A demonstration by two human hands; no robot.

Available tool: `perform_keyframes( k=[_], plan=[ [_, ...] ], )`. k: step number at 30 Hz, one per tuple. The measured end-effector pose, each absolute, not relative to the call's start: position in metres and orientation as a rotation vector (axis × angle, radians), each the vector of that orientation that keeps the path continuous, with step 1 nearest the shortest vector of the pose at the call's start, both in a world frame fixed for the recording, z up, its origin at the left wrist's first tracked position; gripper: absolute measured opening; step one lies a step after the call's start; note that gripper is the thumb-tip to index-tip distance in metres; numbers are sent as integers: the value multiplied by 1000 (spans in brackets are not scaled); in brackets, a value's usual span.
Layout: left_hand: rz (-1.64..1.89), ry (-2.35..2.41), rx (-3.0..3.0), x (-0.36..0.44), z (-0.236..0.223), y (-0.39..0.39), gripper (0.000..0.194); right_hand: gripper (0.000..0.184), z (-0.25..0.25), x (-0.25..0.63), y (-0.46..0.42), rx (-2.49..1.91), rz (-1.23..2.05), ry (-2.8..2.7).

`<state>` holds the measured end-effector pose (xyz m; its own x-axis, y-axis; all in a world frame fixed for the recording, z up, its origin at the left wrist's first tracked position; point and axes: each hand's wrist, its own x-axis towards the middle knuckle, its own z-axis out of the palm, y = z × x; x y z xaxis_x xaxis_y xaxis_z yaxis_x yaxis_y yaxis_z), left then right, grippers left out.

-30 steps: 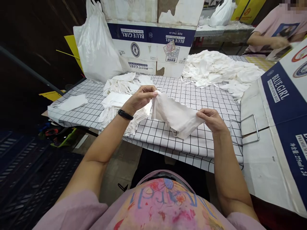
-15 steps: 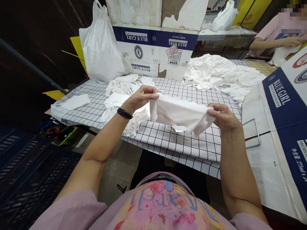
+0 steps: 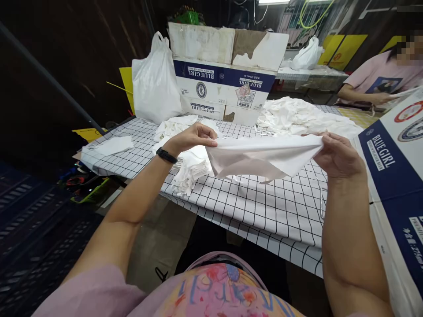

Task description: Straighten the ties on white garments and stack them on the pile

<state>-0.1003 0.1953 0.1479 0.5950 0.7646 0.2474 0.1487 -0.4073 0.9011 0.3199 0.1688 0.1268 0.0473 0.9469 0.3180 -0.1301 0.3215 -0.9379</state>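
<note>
Cloth stretches long ways from hand to hand, to the right of the white stack. Your left hand is nearer that stack, its grip pinching the cloth's near end. Your right hand pinches the other end, well apart from the stack.

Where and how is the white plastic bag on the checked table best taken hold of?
Probably by the handles, from above: they stand upright atop the wide, bulging white plastic bag, while the carton stands close on the picture's right. The left hand and right hand both hold white cloth, so one would need freeing.
</note>
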Motion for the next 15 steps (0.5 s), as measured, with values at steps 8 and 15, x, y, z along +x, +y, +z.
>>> perform_keyframes(
  k=[8,15],
  plan=[
    [881,889,2179,-115,196,205,27,22,143,337,165,-1187,819,-1648],
    [874,870,2043,-119,202,204,36,30,144,318,173,-911,897,-1192]
  ],
)
